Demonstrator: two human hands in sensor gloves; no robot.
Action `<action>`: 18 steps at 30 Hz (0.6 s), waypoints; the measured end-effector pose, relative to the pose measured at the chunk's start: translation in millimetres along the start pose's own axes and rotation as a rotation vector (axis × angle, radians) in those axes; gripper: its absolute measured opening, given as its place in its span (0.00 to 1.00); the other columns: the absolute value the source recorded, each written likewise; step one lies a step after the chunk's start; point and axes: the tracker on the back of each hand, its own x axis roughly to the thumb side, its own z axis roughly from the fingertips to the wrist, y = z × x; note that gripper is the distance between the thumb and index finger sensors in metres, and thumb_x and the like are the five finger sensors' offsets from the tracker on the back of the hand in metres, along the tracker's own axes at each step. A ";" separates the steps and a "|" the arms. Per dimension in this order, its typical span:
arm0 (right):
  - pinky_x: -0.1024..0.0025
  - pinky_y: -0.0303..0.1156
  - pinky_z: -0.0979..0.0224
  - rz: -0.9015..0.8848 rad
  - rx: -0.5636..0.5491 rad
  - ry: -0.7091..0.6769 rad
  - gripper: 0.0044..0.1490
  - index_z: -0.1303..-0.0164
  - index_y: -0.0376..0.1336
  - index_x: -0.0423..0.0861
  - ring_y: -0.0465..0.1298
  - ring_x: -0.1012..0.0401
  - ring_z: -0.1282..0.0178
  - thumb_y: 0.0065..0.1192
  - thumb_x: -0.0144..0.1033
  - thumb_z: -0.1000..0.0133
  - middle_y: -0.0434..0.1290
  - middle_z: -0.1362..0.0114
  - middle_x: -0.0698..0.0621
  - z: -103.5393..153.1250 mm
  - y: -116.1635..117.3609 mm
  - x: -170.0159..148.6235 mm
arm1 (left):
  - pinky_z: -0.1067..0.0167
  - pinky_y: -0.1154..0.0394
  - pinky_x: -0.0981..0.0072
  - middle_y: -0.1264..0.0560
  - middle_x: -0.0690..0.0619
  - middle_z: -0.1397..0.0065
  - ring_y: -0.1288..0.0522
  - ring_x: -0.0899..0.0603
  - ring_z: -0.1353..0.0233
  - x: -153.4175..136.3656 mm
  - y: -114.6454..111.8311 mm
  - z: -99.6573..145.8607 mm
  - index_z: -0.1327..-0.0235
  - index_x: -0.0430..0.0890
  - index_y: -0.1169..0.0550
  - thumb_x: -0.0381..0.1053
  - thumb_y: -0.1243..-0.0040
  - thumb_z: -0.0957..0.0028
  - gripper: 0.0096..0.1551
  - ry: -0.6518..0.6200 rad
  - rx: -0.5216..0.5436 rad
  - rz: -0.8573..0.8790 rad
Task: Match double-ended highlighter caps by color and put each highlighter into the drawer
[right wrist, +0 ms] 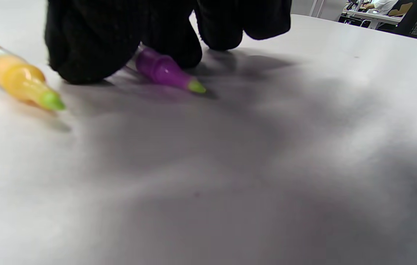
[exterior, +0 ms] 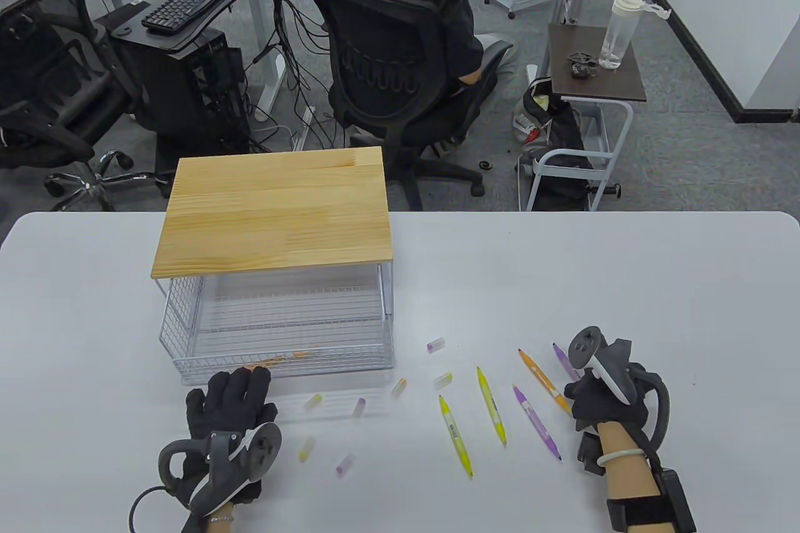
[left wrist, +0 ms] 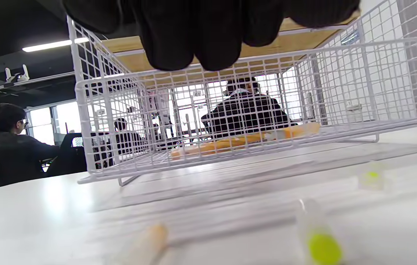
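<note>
While one orange highlighter (left wrist: pixel 245 141) already lies in the wire drawer (exterior: pixel 281 333), five more rest uncapped on the white table (exterior: pixel 625 283), right of centre: two yellow, two purple, one orange (exterior: pixel 542 380). Loose caps are scattered between the drawer front and the pens, near the left hand.

Right hand (exterior: pixel 600 398): fingers curled down onto the far-right purple highlighter (right wrist: pixel 164 70), pinching its barrel near the tip; the pen is on the table, not lifted. The orange one lies just beside it, seemingly touching the glove.

Left hand (exterior: pixel 228 402): fingers relaxed, holding nothing, fingertips at the drawer's front rim.

Risks:
- Lifting the purple pen could nudge the orange neighbour and set it rolling, since the glove crowds both.
- Caps are small and translucent; colour is easy to misread, so a purple cap (exterior: pixel 345 464) could end up on the wrong end.
- A yellow cap (exterior: pixel 306 449) lies close to the left wrist; a careless sweep would scatter it.

Room: drawer is pulled out from under its wooden top (exterior: pixel 275 214), open from above. Wide bare table right of and beyond the pens; the near edge is close to both wrists.
</note>
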 end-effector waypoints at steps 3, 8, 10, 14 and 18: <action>0.28 0.42 0.20 -0.016 0.004 -0.009 0.32 0.35 0.68 0.38 0.54 0.32 0.14 0.67 0.45 0.43 0.56 0.10 0.37 -1.1 -0.5 -0.2 | 0.33 0.29 0.38 0.17 0.56 0.35 0.16 0.46 0.37 -4.4 7.1 0.1 0.30 0.52 0.25 0.62 0.43 0.54 0.36 0.001 -0.073 0.023; 0.27 0.40 0.21 -0.134 0.017 -0.036 0.30 0.34 0.67 0.37 0.54 0.31 0.15 0.68 0.44 0.38 0.57 0.11 0.37 -1.2 -7.3 -5.8 | 0.34 0.27 0.44 0.15 0.59 0.40 0.14 0.50 0.41 -6.2 -1.1 0.0 0.31 0.47 0.25 0.64 0.39 0.61 0.43 -0.014 -0.246 -0.034; 0.27 0.40 0.22 -0.204 -0.015 -0.081 0.30 0.33 0.65 0.37 0.54 0.31 0.16 0.68 0.44 0.37 0.56 0.12 0.36 5.0 -15.4 -4.5 | 0.34 0.26 0.46 0.14 0.61 0.42 0.13 0.52 0.43 -3.1 -7.2 -1.4 0.31 0.45 0.25 0.65 0.39 0.63 0.46 -0.032 -0.307 -0.075; 0.27 0.42 0.22 -0.279 -0.107 -0.231 0.30 0.31 0.64 0.39 0.54 0.31 0.16 0.66 0.45 0.36 0.55 0.11 0.36 31.8 -36.8 9.6 | 0.34 0.26 0.49 0.14 0.63 0.43 0.13 0.53 0.44 7.3 -15.5 -3.0 0.29 0.41 0.27 0.66 0.38 0.66 0.51 -0.064 -0.386 -0.169; 0.26 0.44 0.23 -0.286 -0.207 -0.401 0.30 0.32 0.65 0.40 0.57 0.31 0.17 0.66 0.46 0.37 0.57 0.12 0.36 65.5 -49.3 34.3 | 0.33 0.26 0.51 0.15 0.63 0.42 0.13 0.54 0.43 20.6 -25.6 -3.3 0.28 0.41 0.29 0.66 0.38 0.67 0.53 -0.091 -0.453 -0.321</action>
